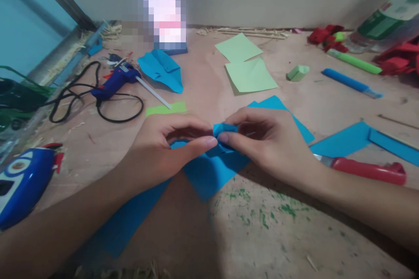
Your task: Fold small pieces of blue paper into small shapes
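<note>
Between my hands, in the middle of the view, is a small folded piece of blue paper [225, 129]. My left hand [173, 141] pinches its left side between thumb and fingers. On the other side, my right hand [262, 133] grips it, the thumb pressed on its front. Part of the folded paper is covered by the fingers. Below both hands lie flat blue paper sheets [209, 178] on the table, and a blue strip [131, 222] runs under my left forearm. A red-handled tool [368, 171] rests beside my right forearm, its metal end partly hidden.
A blue glue gun [113, 83] with a looped black cord lies left. Behind are a creased blue paper [162, 69] and light green squares [250, 76]. A blue marker [350, 82], green marker [356, 62] and plastic bottle [382, 22] are right; a blue-white device [26, 183] sits left.
</note>
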### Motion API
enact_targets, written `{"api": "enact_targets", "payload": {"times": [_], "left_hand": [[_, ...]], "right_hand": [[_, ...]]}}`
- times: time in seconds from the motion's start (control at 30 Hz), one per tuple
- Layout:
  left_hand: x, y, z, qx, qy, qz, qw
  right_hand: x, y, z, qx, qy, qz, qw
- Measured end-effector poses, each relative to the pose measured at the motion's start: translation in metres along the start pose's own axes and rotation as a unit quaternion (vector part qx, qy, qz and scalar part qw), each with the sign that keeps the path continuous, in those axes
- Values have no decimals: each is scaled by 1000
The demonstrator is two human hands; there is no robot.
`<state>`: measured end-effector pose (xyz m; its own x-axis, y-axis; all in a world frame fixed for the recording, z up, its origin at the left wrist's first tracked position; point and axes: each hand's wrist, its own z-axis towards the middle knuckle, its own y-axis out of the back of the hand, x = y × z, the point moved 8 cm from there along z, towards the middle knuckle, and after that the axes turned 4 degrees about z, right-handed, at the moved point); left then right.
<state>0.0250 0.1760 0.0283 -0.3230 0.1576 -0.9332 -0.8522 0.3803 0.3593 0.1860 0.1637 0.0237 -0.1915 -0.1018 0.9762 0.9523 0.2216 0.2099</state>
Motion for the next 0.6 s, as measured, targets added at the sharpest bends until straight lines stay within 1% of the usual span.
{"api": "enact_targets", "payload": {"times": [0.07, 0.17, 0.3, 0.43, 0.5, 0.6], "left_hand": [[-9, 0, -1, 5, -29, 67, 997], [-20, -1, -4, 5, -65, 177, 982], [-22, -2, -7, -8, -72, 268, 961], [-25, -4, -9, -29, -99, 350, 931], [-23, -4, -8, -32, -94, 371, 923], [-16, -1, -5, -33, -60, 368, 927]], "right_hand": [[0, -2, -1, 2, 1, -26, 1000], [2, -5, -2, 8, 4, -60, 998], [2, -10, -3, 22, 4, -84, 996], [4, -13, -4, 32, 11, -96, 995], [4, -14, -4, 34, 9, -101, 994], [4, -12, -5, 19, 8, -107, 994]]}}
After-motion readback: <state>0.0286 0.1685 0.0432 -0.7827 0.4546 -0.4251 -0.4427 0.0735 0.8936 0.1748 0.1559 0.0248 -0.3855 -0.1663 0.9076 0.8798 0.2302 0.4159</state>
